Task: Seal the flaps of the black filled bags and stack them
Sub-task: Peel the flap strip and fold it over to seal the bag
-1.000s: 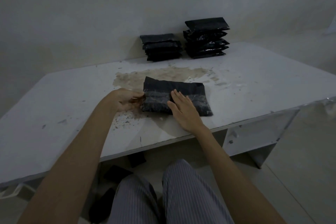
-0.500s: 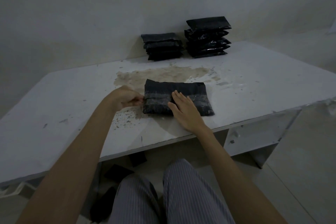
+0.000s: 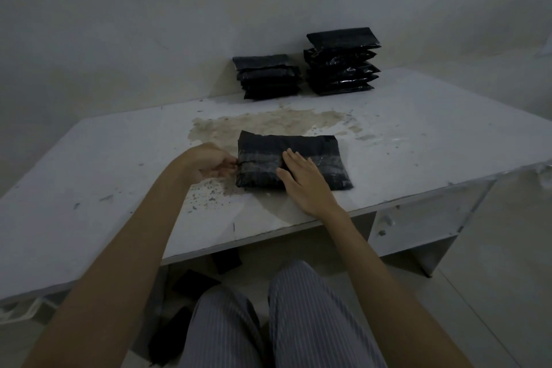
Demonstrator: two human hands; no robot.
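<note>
Sealing step: bag (image 3: 291, 160) at bench (image 3: 418, 134) centre, right hand (image 3: 304, 181) flat on it, left hand (image 3: 210, 163) pinching something at its 9 o'clock edge; next, stacking on piles (image 3: 342, 61) at 12 o'clock

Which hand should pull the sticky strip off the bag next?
Probably the left hand: it already pinches something thin at the bag's left edge. The right hand lies flat on the bag, holding it down on the table.

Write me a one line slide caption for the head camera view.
Right hand flat on a black filled bag, left hand pinching its end, two stacks behind.
</note>
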